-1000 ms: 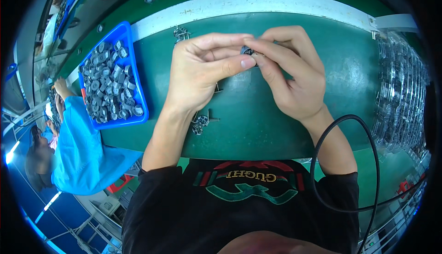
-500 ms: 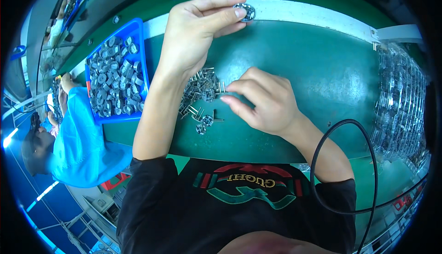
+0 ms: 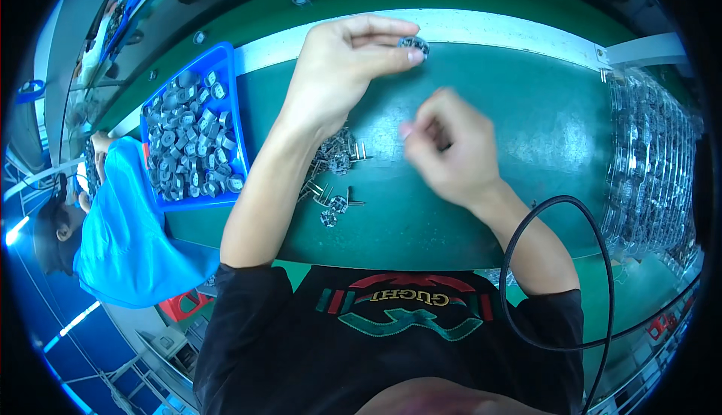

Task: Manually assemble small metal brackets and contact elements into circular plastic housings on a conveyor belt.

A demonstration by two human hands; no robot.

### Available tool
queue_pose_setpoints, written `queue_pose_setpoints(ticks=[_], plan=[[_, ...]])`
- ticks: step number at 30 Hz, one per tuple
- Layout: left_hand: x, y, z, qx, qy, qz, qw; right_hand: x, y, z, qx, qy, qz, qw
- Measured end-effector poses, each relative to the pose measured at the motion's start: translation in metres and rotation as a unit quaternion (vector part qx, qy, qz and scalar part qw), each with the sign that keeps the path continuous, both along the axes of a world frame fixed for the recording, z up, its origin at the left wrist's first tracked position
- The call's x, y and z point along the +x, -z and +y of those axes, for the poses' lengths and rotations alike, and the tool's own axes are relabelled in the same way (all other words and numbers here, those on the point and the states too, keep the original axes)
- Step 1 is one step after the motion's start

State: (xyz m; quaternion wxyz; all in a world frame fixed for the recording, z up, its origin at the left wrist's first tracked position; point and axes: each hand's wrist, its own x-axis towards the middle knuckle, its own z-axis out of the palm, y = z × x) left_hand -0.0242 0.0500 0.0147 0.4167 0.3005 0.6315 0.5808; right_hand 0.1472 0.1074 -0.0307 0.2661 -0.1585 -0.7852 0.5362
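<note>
My left hand [image 3: 331,73] is raised near the far edge of the green table. Between its thumb and fingers it pinches a small round electronic part [image 3: 414,43]. To the right and nearer to me, my right hand [image 3: 462,148] hovers over the table, fingers curled together. Motion blurs it, and whatever it may hold is hidden. Beside my left forearm lies a pile of small round parts with metal pins [image 3: 338,158], partly covered by that arm. A couple of loose pinned parts [image 3: 331,212] lie just nearer to me.
A blue bin [image 3: 240,118] full of grey round housings [image 3: 188,144] stands on the left. Stacked clear plastic trays [image 3: 650,159] fill the right end. A black cable [image 3: 608,265] loops by my right arm. Another person in a blue top [image 3: 135,227] works at far left.
My right hand has lifted away from the pinned pile, moving right and farther off, its fingers curling in. My left hand, still holding the round part, has tilted it and shifted slightly right and nearer.
</note>
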Motion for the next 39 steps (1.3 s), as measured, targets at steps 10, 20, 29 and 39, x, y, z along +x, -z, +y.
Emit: queue_pose_setpoints(ticks=[10,20,29,39], plan=[[-0.083,0.034,0.097,-0.078,-0.074,0.399,0.911,-0.006,0.013,-0.026,0.29,-0.076,-0.002,0.954],[-0.113,0.051,0.118,-0.117,-0.132,0.472,0.864,-0.001,-0.012,-0.002,-0.28,-0.17,-0.065,0.942],[-0.127,0.033,0.056,-0.163,0.067,0.555,0.813,-0.003,-0.012,0.01,-0.373,-0.185,0.068,0.906],[-0.018,-0.014,-0.004,-0.017,-0.028,0.089,0.995,-0.001,-0.022,0.033,-0.444,-0.006,0.097,0.891]])
